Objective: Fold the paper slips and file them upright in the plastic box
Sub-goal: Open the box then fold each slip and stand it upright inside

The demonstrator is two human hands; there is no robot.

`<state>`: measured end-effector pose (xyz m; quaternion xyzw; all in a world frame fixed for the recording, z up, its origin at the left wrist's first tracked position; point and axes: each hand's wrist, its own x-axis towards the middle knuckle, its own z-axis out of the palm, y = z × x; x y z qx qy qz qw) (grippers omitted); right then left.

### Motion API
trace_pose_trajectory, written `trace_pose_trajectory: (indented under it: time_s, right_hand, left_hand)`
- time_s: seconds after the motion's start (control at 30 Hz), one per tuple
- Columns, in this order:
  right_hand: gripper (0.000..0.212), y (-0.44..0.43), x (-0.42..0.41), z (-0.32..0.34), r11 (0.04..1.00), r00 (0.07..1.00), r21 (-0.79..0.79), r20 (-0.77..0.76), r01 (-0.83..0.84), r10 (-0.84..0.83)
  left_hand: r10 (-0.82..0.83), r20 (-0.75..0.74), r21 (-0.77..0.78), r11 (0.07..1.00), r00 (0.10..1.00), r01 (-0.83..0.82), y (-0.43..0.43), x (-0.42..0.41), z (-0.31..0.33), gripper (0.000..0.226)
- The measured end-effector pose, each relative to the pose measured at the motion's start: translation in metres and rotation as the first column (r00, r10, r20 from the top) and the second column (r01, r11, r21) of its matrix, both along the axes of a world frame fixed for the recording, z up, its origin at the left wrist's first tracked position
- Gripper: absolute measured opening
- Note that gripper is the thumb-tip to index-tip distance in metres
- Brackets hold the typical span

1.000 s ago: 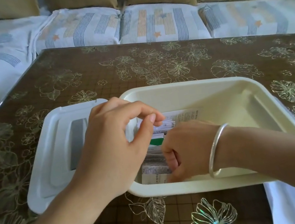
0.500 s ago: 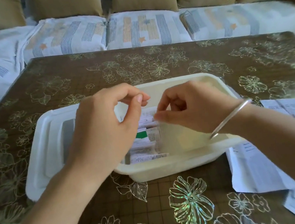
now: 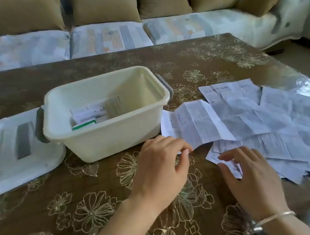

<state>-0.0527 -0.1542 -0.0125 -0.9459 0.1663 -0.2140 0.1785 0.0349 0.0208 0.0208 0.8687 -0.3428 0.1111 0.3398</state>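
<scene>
beside the cream plastic box (image 3: pixel 112 138) with folded slips (image 3: pixel 88 118) standing inside, the left hand (image 3: pixel 158 170) pinches the corner of a creased white paper sheet (image 3: pixel 196 124); the right hand (image 3: pixel 252 179) rests straight-fingered on scattered white sheets (image 3: pixel 293 114).

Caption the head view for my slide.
Left hand pinches a creased paper slip, right hand touches the pile, beside the open plastic box.

Brown floral table (image 3: pixel 43 214) with cream plastic box (image 3: pixel 112 136), white lid (image 3: pixel 3 163), scattered paper slips (image 3: pixel 252 113).
</scene>
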Motion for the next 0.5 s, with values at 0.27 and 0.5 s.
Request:
trace_pose_trajectory:
  time_s: [0.27,0.5]
  right_hand:
    - [0.028,-0.035,-0.020,-0.002,0.969,0.995,-0.231,-0.039,0.082,-0.093]
    - [0.031,-0.026,-0.015,0.000,0.977,0.997,-0.214,-0.083,-0.006,-0.012]
  left_hand:
    - [-0.033,-0.134,0.026,0.999,0.990,0.036,-0.004,-0.031,-0.035,0.017]
    - [-0.029,-0.132,-0.018,0.999,0.991,0.027,0.004,-0.043,-0.037,0.019]
